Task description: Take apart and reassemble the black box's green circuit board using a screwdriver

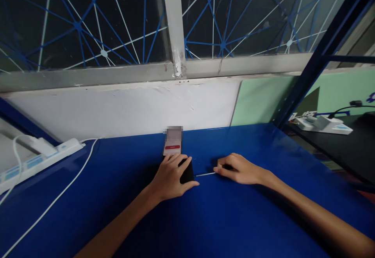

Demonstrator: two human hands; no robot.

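Observation:
My left hand (pixel 171 176) lies over a small black object (pixel 187 171), fingers across its far side and thumb along its near side. Most of that object is hidden under the hand, so its kind cannot be made out. Just beyond my fingertips a phone (pixel 172 143) shows a lit screen with a red button, its upper part blurred. My right hand (pixel 236 168) is closed, with thumb and fingertips pinching a thin pale stick (pixel 205 174). The stick lies low over the table and points left, its tip close to the black object's right side.
Both forearms cross the blue table (pixel 222 219). A white power strip (pixel 47 160) with a plug sits at the left, and a white cable (pixel 67 185) runs along that side. A blue metal post (pixel 310 59) rises at the right, before a dark table (pixel 336 148) bearing another power strip (pixel 325 124).

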